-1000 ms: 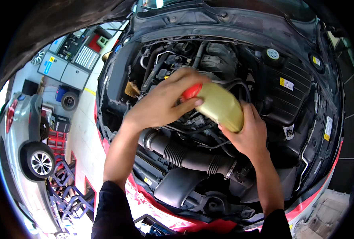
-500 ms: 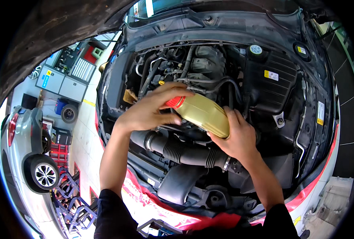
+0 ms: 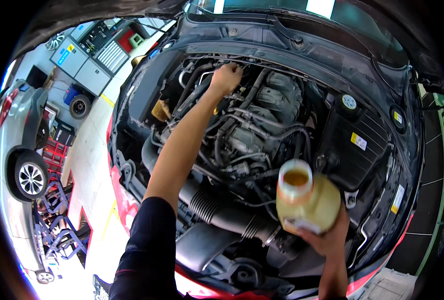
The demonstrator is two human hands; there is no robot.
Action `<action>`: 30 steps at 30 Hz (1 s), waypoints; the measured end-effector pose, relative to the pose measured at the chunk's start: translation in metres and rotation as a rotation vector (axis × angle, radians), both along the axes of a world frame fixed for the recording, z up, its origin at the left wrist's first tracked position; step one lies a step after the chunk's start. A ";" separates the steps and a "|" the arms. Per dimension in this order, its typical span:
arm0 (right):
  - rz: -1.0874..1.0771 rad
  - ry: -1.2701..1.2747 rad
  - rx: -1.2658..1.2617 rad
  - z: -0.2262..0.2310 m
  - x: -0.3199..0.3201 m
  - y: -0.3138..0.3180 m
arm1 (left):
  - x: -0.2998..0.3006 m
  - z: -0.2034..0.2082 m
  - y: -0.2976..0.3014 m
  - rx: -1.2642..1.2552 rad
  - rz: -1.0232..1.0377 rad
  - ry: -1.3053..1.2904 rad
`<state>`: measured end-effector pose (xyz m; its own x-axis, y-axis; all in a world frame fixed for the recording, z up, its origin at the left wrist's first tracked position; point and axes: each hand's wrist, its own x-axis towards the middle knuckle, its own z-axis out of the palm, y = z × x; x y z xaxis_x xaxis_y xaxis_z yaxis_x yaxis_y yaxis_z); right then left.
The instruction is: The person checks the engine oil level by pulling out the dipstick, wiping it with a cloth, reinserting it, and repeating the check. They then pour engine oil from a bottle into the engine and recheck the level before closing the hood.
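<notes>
Low on the right, my right hand grips a gold plastic oil bottle around its lower side. Its cap is off, and amber liquid shows inside the pale, wide neck. The bottle leans toward me above the engine bay. My left arm stretches far across the engine, with my left hand at the back left of it. The fingers there are curled closed over a dark spot near the hoses; whatever they hold is hidden. The bottle's red cap is out of sight.
A corrugated intake hose crosses the front of the bay. On the right sits a black ribbed box beside a round white-topped cap. The raised hood hangs overhead. Another car and grey cabinets stand left.
My left hand has left the bottle and reached to the back of the engine. The red cap has come off. My right hand has brought the bottle lower right and tipped it upright.
</notes>
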<state>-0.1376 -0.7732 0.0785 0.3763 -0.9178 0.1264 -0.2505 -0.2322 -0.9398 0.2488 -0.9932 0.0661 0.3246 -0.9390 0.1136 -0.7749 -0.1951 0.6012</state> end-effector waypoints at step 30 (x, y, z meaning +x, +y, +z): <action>-0.109 0.014 0.267 -0.057 -0.050 0.024 | 0.070 -0.032 -0.072 0.023 -0.553 -1.031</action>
<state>-0.1878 -0.7492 0.0215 0.2732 -0.9532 -0.1295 -0.2737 0.0521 -0.9604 0.3192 -1.0652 0.0343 -0.3649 -0.9287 0.0654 -0.8763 0.3189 -0.3611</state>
